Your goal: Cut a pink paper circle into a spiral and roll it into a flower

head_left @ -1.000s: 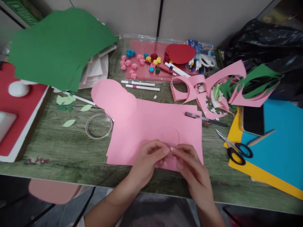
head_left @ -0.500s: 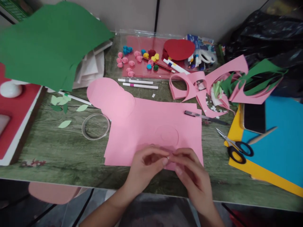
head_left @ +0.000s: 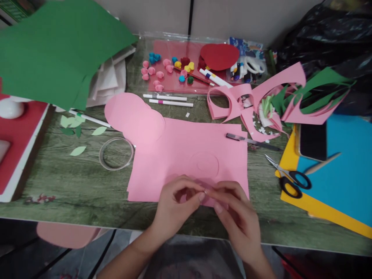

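My left hand [head_left: 174, 205] and my right hand [head_left: 236, 215] meet fingertip to fingertip at the near edge of a large pink paper sheet [head_left: 186, 151]. Both pinch a small pink paper piece [head_left: 205, 193] between them; most of it is hidden by my fingers. A faint drawn circle [head_left: 207, 162] shows on the sheet just beyond my hands. Pink paper circles [head_left: 133, 116] overlap the sheet's far left corner.
Clear tape roll [head_left: 116, 154] lies left of the sheet. Scissors [head_left: 289, 178] and a craft knife [head_left: 250, 141] lie to the right, by blue and yellow sheets [head_left: 343, 174] and a phone [head_left: 312, 141]. Pink and green scraps [head_left: 279, 100], markers [head_left: 170, 100], green paper [head_left: 64, 46] farther back.
Both hands have slid slightly toward me along the sheet's near edge, still pinching the small pink piece. The view has shifted a little; nothing else moved.
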### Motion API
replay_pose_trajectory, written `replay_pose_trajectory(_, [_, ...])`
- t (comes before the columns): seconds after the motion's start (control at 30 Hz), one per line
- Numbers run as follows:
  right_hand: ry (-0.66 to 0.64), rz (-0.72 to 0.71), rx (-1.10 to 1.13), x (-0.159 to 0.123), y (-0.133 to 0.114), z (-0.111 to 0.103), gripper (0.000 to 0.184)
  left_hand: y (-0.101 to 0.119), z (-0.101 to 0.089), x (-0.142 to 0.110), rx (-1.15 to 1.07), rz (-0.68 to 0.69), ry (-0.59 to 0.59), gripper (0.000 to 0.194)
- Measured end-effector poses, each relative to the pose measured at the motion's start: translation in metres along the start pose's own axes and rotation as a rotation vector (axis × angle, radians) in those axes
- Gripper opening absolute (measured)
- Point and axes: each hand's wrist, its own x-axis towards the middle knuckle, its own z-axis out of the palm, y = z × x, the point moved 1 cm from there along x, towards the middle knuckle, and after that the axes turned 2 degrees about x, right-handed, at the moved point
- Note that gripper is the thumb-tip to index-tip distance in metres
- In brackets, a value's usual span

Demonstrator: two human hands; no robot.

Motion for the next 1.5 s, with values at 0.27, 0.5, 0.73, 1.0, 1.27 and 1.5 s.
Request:
replay_pose_trajectory(0.27, [0.003, -0.009, -0.028, 0.0, 0.0, 0.001, 0.033, 0.001, -0.003, 0.001, 0.072, 0.064, 0.021, 0.005])
replay_pose_trajectory(0.5, [0.032, -0.008, -0.054, -0.001, -0.002, 0.003, 0.032, -0.001, 0.0, 0.0, 0.155, 0.125, 0.076, 0.004])
replay_pose_trajectory(0.73, [0.055, 0.055, -0.088, 0.004, -0.01, 0.007, 0.025, -0.003, 0.007, -0.001, 0.039, 0.062, 0.15, 0.004])
replay_pose_trajectory(1.0, [0.073, 0.083, -0.165, 0.005, -0.015, 0.011, 0.023, -0.008, 0.014, -0.001, -0.072, -0.011, 0.181, 0.009])
replay_pose_trajectory(1.27, [0.068, 0.087, -0.163, 0.007, -0.016, 0.012, 0.02, -0.01, 0.014, -0.003, -0.11, -0.003, 0.189, 0.007])
replay_pose_trajectory(1.5, [0.107, 0.028, -0.255, 0.006, -0.013, 0.012, 0.021, -0.007, 0.014, -0.004, -0.082, 0.014, 0.167, 0.006])
